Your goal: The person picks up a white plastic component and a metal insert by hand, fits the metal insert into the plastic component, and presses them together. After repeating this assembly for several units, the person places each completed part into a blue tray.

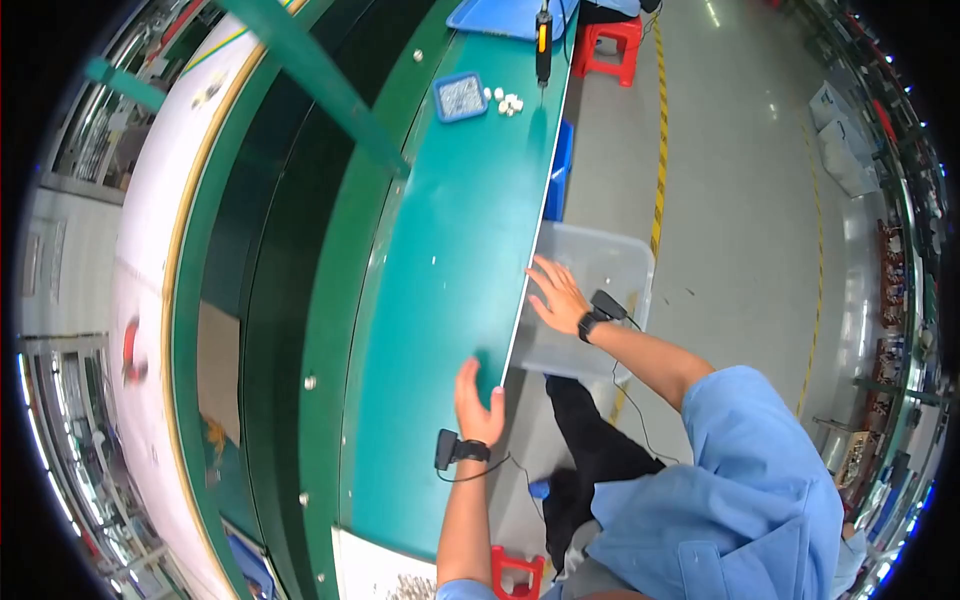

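Green worktop is flanked at its edge by a translucent bin (presumably placed for easy reach), with left hand and right hand held nearby, fingers parted wide and empty.

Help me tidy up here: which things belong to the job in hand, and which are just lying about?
Likely in use, nearest the empty left hand and right hand:
green worktop
clear plastic bin

Apparently idle, farther off:
blue dish of small parts
white pieces
black-and-yellow screwdriver
far red stool
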{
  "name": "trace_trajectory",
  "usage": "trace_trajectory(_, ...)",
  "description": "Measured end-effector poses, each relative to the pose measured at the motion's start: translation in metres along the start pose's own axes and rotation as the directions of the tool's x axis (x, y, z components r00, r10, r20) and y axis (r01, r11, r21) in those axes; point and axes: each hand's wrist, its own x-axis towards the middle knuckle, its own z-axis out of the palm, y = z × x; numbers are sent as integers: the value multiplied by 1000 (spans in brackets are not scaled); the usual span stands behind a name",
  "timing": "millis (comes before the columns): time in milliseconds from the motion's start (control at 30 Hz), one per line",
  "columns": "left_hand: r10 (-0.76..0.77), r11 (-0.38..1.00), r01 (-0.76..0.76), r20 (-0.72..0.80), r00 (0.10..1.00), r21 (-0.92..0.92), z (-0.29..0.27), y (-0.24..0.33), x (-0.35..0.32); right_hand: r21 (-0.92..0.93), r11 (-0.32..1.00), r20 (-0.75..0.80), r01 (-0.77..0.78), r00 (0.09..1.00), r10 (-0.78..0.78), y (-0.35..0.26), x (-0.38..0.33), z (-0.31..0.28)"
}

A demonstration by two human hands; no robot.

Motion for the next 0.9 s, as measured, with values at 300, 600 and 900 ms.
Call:
trace_trajectory(300,-599,799,599,24,800,-43,-34,-12,-441,-195,941,889,-275,357,288,-36,-390,69)
trace_trajectory(600,-938,-315,699,96,-334,-642,-40,-8,-898,-195,881,805,-431,442,395,-119,-515,42)
trace_trajectory(900,-969,243,667,-153,192,-704,-80,11,-770,186,917,841,-351,540,36,-140,-508,91)
